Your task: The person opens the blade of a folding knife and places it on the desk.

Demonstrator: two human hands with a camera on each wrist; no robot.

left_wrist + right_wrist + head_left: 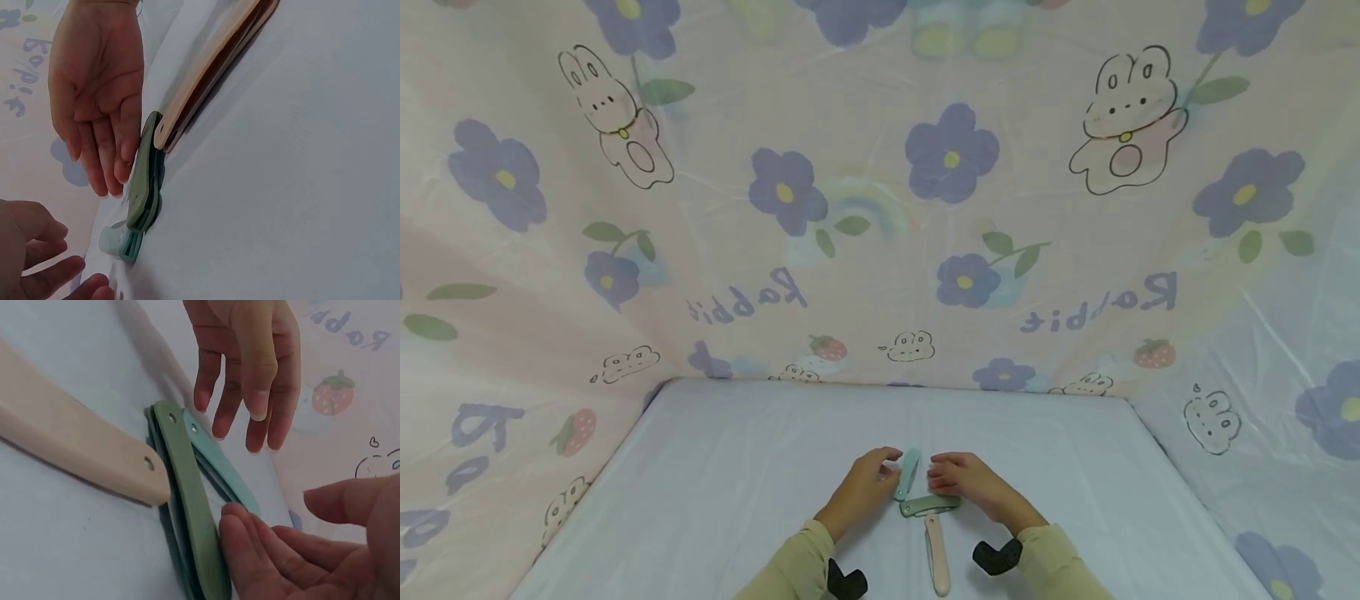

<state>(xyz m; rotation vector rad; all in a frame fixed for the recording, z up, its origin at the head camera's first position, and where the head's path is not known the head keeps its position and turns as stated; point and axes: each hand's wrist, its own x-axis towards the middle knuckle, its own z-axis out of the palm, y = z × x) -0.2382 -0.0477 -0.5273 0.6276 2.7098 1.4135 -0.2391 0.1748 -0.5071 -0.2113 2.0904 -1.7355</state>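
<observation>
Three folding knives, folded up, lie on the white surface: a mint one (907,473), a green one (930,505) and a beige one (937,554). The mint one stands lengthwise above the green one's left end; the beige one runs down from below the green one. My left hand (865,490) is just left of the mint knife, fingers relaxed and holding nothing. Beside the green knife's right end is my right hand (967,483), its fingers loosely bent and empty. In the right wrist view its fingertips come close to the green knife (190,494); contact cannot be told.
The white surface (737,467) ends at a back edge against a patterned cloth wall (865,275), with cloth at both sides too. Dark bands (997,557) sit at both wrists, near the beige sleeves.
</observation>
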